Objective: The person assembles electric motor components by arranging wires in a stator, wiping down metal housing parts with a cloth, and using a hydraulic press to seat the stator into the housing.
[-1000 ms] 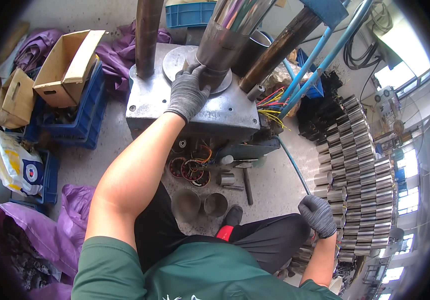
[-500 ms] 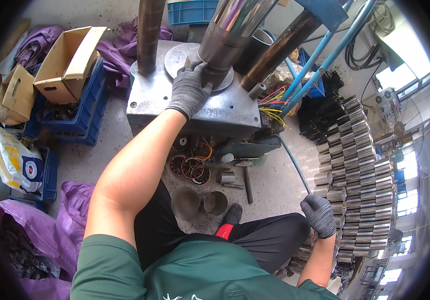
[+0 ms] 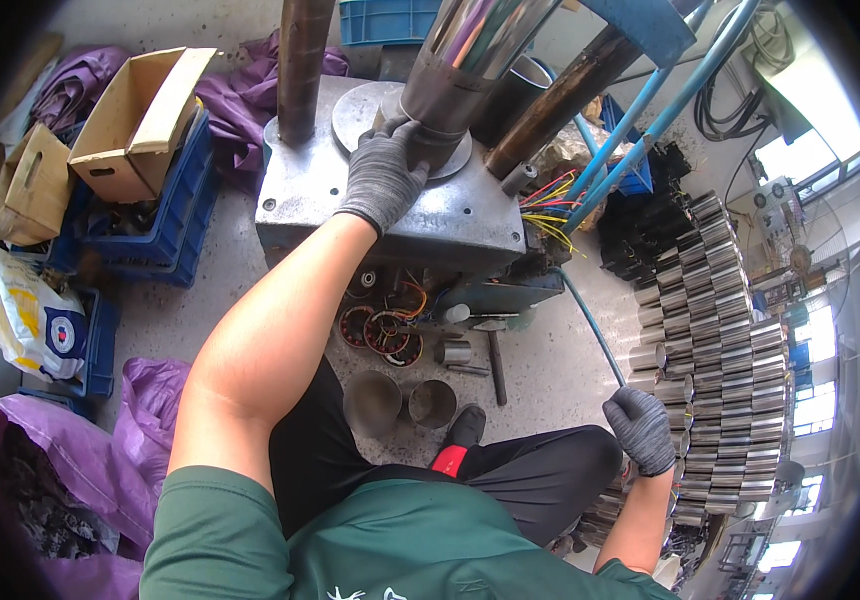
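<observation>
My left hand, in a grey knit glove, is closed against the lower part of a shiny metal cylinder. Its fingertips curl round the near left side, and part of its grip is hidden. The cylinder stands over a round metal plate on the steel press table. On the right, my right hand, also gloved, is wrapped round the lower end of a long blue lever rod, which slants up toward the side of the press.
Dark posts and blue bars flank the cylinder. Below lie wound stators, a hammer and two metal cups. Stacked metal sleeves fill the right; cardboard boxes, blue crates and purple sacks stand left.
</observation>
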`<action>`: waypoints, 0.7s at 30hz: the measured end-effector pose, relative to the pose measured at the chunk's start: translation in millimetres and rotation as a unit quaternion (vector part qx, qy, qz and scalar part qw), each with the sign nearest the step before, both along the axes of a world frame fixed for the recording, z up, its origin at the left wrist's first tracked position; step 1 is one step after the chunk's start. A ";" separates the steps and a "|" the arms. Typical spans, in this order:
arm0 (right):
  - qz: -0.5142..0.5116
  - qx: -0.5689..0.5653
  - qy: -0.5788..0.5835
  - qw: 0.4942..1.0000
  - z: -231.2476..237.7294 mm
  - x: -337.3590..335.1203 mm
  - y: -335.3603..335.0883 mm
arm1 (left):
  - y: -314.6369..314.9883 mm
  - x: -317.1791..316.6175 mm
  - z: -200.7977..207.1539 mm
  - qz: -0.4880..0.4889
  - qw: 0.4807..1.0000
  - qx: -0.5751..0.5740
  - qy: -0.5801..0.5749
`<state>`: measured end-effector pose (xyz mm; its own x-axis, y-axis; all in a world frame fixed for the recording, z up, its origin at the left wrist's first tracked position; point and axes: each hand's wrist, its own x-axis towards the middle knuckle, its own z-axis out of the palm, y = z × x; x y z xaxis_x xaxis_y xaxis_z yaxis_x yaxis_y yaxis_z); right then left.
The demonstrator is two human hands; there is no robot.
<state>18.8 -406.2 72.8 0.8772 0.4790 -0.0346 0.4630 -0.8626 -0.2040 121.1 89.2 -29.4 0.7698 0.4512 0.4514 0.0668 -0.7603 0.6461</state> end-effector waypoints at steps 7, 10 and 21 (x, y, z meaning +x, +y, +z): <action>0.042 -0.013 0.000 0.999 8.5 4.6 2.8 | 0.5 -0.4 -0.3 -0.003 1.000 -0.002 -0.001; 0.072 -0.004 0.034 0.997 16.3 8.0 6.6 | 1.0 0.1 -1.2 -0.005 1.000 -0.003 -0.006; 0.025 0.027 0.064 0.997 31.8 16.2 6.3 | 0.6 0.7 -2.3 0.000 1.000 0.008 -0.011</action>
<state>35.0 -400.0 104.6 0.8422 0.5261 -0.1179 0.4724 -0.8255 -0.3088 121.8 89.8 -31.7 0.7602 0.4427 0.4755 0.0522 -0.7711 0.6345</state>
